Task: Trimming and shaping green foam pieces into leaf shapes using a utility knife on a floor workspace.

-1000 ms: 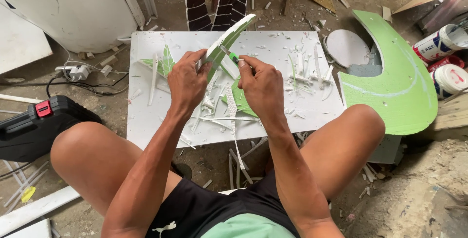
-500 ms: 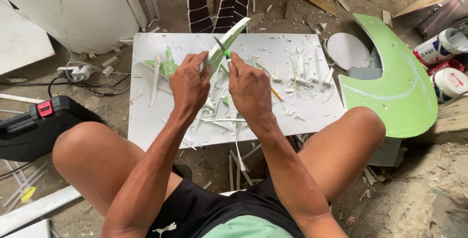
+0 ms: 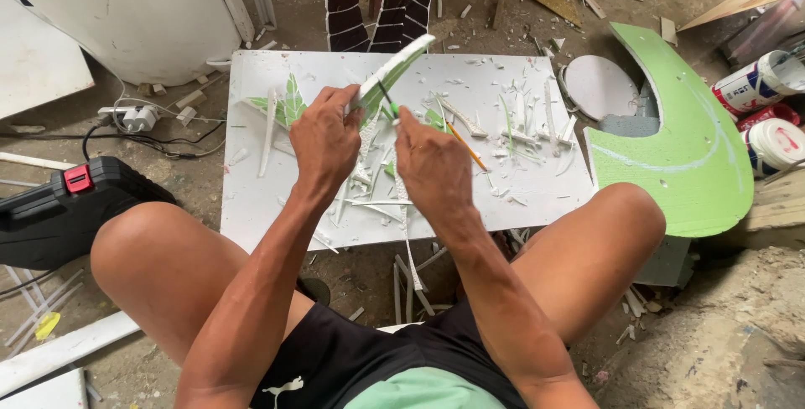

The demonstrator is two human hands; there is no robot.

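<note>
My left hand (image 3: 323, 142) grips a long green and white foam strip (image 3: 396, 70), tilted up and away over the white board (image 3: 251, 208). My right hand (image 3: 432, 166) is closed on a small cutting tool with a green handle (image 3: 391, 109), its tip against the strip's lower part. Both hands hover above the board, which is strewn with white and green offcuts. An orange pencil (image 3: 465, 147) lies just right of my right hand. A green leaf-shaped cutout (image 3: 289, 100) lies left of my left hand.
A large curved green foam panel (image 3: 688, 149) lies at the right, with a grey oval piece (image 3: 597, 86) and paint cans (image 3: 759, 82) beside it. A black and red case (image 3: 59, 208) sits at the left. A power strip (image 3: 134, 116) and cables lie behind it.
My right hand has moved left toward the left hand and along the strip. The strip has tilted slightly more upright. The left hand has stayed put.
</note>
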